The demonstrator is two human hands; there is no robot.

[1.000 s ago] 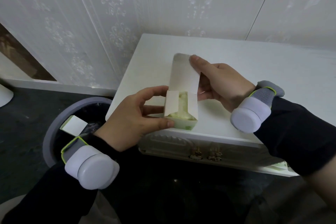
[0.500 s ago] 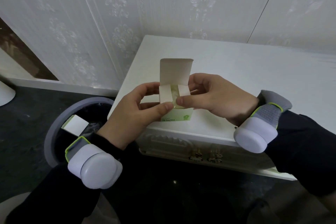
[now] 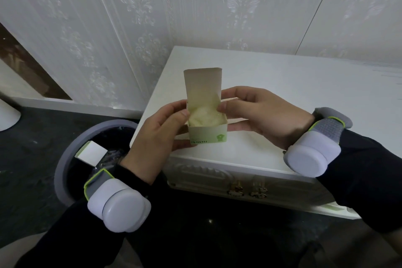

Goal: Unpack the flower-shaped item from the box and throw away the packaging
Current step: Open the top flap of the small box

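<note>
Box (image 3: pixel 207 134): I see it open, pale item (image 3: pixel 205 118) inside.
Hands: left (image 3: pixel 158 137), right (image 3: pixel 264 115) pinch its sides.
Bin (image 3: pixel 71 154): white carton (image 3: pixel 91 152) inside.

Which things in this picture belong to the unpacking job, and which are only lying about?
For the job:
- box, open, held by left hand and right hand
- pale item inside it
- bin on the floor

Only lying about:
- white cabinet
- white object at far left
</note>
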